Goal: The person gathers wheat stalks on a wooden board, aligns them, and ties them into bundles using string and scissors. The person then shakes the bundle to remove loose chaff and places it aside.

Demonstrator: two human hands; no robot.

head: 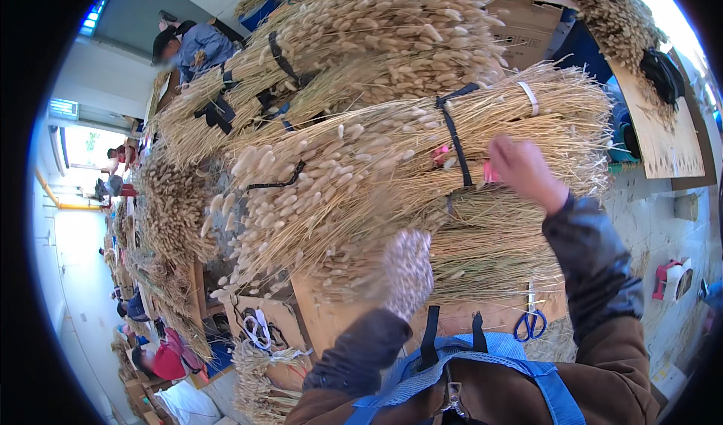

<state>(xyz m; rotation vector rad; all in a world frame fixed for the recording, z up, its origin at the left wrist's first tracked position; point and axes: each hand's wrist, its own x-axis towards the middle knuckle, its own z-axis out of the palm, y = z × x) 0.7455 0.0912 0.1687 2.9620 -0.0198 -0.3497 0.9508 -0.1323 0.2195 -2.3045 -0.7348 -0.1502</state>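
My left hand [408, 272], in a patterned glove, is at the lower edge of the dried bunny-tail grass [316, 199] spread before me. Blur hides its fingertips, so I cannot tell whether it grips any stems. My bare right hand [525, 170] is curled above the straw-coloured stem ends [559, 137]. Beside its fingers shows a bright pink piece [490, 172]; whether they hold it is unclear. A black strap [453, 137] goes around the large bundle, and a white band [528, 98] circles stems near the cut ends. Greener stems [497, 244] lie nearer to me.
Blue-handled scissors [530, 324] rest on the wooden table's near edge [452, 317]. More strapped grass bundles [361, 40] are piled at the far side. A cardboard box [525, 29] stands behind. A person in blue [203, 49] is at the upper left; others work farther left.
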